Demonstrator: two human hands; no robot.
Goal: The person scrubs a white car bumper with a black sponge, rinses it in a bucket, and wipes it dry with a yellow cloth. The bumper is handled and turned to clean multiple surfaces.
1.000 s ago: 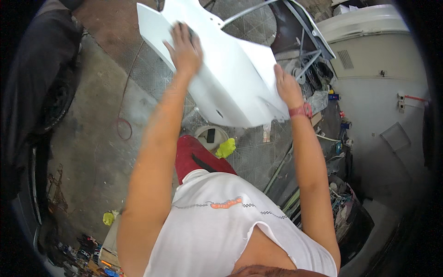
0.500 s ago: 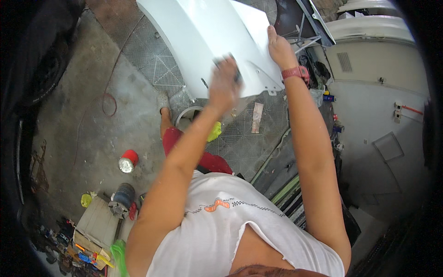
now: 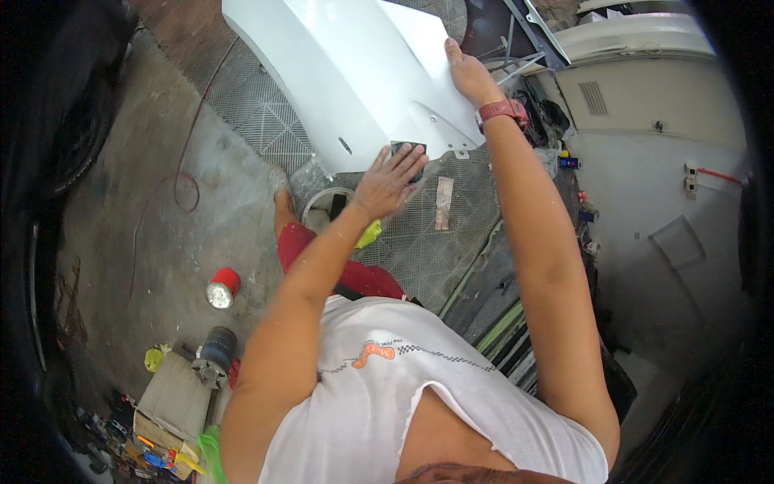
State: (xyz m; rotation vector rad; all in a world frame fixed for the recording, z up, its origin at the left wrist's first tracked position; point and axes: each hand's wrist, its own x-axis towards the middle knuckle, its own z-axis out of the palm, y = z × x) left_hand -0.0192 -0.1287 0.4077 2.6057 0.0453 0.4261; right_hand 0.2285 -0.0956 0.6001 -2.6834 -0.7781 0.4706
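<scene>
A white car fender (image 3: 339, 85) reaches from the top of the view down to its middle. My left hand (image 3: 383, 185) lies on the fender's near end, fingers stretched out over a dark sanding sheet (image 3: 397, 147) and pressing it to the surface. Most of that sheet is hidden under the fingers. My right hand (image 3: 474, 79), a red watch (image 3: 506, 113) on its wrist, grips the fender's right edge; the thumb shows on top and the other fingers are out of sight beneath.
Below the fender stands a white bucket (image 3: 310, 211), with a yellow-green cloth (image 3: 369, 235) beside it. A red can (image 3: 226, 282) is on the floor at left, and a thin red hose (image 3: 190, 129) runs behind it. Long panels (image 3: 484, 290) lie at right by the wall.
My left hand has slid with the sanding sheet toward the fender's near edge, and its fingers now lie flatter. My right hand keeps its grip. The view has shifted slightly.
</scene>
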